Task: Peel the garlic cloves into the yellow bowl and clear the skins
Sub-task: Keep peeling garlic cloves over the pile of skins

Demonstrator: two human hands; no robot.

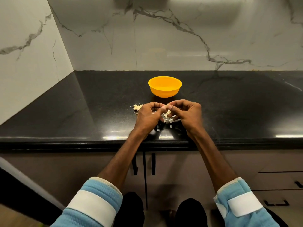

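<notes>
Both hands meet above the counter, fingers curled. The left hand and right hand pinch a garlic clove between thumbs and fingertips, and it is mostly hidden by them. Beneath the hands, pale skins lie scattered on the countertop, which is glossy black stone with light glinting along its front edge. A small clump of husk sits just left of the left hand. The yellow bowl stands upright just behind the hands. White marble wall with grey veins rises behind and to the left, forming a corner. Below the counter are brownish cabinet doors with black handles.
</notes>
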